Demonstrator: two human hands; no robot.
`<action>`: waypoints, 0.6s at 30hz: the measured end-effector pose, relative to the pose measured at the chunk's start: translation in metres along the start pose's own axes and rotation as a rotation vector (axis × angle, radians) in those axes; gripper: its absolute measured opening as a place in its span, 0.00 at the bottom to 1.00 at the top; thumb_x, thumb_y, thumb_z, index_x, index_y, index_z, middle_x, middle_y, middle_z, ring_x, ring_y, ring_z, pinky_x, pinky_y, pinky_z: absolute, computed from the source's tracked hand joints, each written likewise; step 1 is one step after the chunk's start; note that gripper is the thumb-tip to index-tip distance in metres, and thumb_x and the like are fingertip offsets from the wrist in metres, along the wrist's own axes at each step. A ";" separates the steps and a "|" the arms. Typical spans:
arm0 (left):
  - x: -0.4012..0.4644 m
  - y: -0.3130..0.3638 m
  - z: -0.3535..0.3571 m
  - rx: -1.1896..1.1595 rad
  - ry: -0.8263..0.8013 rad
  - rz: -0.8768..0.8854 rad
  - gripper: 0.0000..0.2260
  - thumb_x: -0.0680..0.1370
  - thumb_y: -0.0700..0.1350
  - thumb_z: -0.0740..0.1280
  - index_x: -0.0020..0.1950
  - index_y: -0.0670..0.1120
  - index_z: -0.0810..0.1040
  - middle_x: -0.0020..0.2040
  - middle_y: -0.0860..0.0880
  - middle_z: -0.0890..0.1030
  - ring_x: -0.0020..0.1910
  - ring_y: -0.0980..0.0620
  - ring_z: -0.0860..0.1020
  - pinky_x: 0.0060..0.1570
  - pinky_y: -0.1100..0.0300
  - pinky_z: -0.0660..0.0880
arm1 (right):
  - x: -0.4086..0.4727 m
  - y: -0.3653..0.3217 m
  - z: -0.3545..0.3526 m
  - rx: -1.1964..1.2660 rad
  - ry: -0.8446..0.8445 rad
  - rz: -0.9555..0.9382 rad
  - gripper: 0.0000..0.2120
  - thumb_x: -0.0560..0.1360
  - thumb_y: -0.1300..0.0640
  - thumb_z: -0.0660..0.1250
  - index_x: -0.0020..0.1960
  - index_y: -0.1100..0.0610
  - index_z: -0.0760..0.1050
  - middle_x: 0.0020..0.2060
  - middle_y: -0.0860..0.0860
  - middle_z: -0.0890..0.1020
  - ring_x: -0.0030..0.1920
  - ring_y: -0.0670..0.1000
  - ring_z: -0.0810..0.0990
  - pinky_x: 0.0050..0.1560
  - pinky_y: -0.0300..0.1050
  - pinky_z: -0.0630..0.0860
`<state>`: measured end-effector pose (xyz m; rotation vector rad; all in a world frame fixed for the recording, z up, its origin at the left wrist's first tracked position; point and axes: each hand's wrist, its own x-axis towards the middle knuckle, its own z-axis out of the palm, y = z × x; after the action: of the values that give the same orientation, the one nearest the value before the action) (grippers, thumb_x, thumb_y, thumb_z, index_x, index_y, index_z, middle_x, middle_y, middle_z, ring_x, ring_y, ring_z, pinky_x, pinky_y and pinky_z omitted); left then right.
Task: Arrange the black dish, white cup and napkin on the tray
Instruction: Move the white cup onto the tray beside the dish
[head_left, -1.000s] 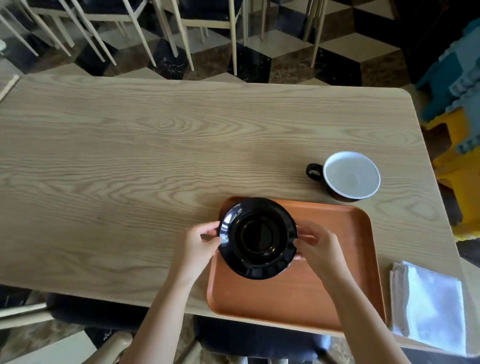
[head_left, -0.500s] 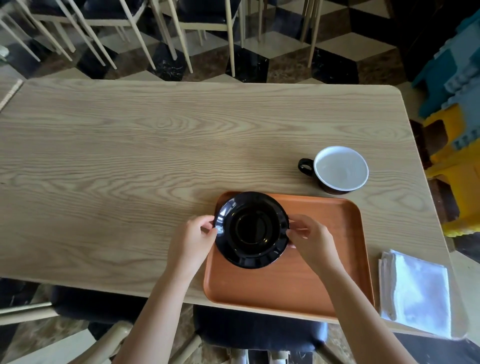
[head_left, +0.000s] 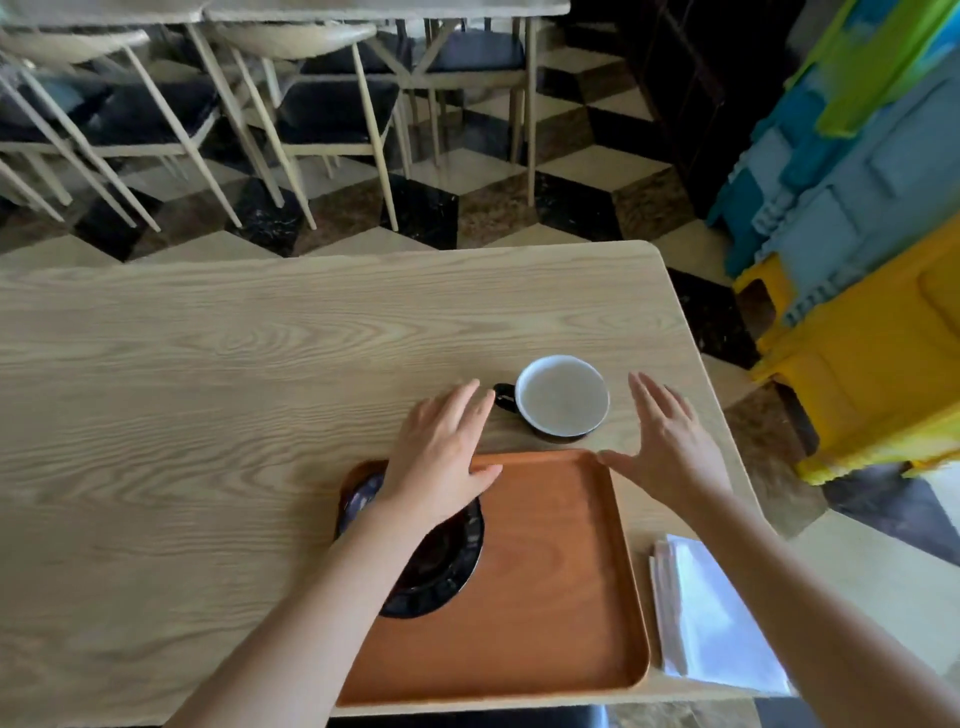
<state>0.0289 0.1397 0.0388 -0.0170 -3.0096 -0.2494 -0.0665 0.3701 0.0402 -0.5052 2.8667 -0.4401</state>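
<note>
The black dish (head_left: 447, 566) lies flat in the left part of the orange-brown tray (head_left: 550, 587), partly hidden under my left forearm. A cup (head_left: 563, 397), white inside with a black outside and handle, stands on the table just beyond the tray's far edge. My left hand (head_left: 444, 454) hovers open to the left of the cup, fingertips near its handle. On the cup's other side my right hand (head_left: 667, 447) is open, fingers spread, a short gap away. A folded white napkin (head_left: 711, 618) lies on the table right of the tray.
The light wooden table (head_left: 208, 415) ends close on the right, by the napkin. Stacked blue, green and yellow plastic stools (head_left: 862, 291) stand beyond that edge. Wooden chairs (head_left: 322, 114) sit across the chequered floor.
Both hands have let go of the black dish, which now rests on the tray, and moved forward to either side of the cup. The camera has tilted up and right.
</note>
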 end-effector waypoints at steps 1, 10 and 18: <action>0.015 0.001 0.004 0.030 -0.041 0.013 0.37 0.66 0.56 0.73 0.70 0.42 0.65 0.69 0.42 0.70 0.66 0.42 0.70 0.61 0.48 0.70 | 0.010 0.004 0.000 -0.017 -0.027 -0.009 0.48 0.66 0.42 0.72 0.75 0.55 0.49 0.76 0.51 0.56 0.75 0.53 0.53 0.71 0.50 0.60; 0.085 0.011 0.027 0.114 -0.247 0.050 0.45 0.67 0.61 0.70 0.74 0.45 0.52 0.77 0.48 0.55 0.75 0.50 0.54 0.69 0.49 0.56 | 0.047 0.008 0.008 -0.026 -0.037 -0.221 0.49 0.63 0.42 0.74 0.75 0.53 0.53 0.75 0.49 0.59 0.74 0.51 0.57 0.70 0.49 0.61; 0.084 0.012 0.035 -0.300 -0.303 -0.091 0.42 0.63 0.51 0.76 0.71 0.48 0.59 0.62 0.44 0.75 0.62 0.44 0.72 0.57 0.52 0.70 | 0.047 0.002 0.012 0.315 -0.145 -0.132 0.45 0.64 0.57 0.76 0.73 0.55 0.55 0.63 0.59 0.74 0.59 0.60 0.75 0.57 0.51 0.72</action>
<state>-0.0579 0.1576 0.0171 0.0600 -3.2404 -0.7704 -0.1074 0.3518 0.0214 -0.6389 2.5683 -0.8233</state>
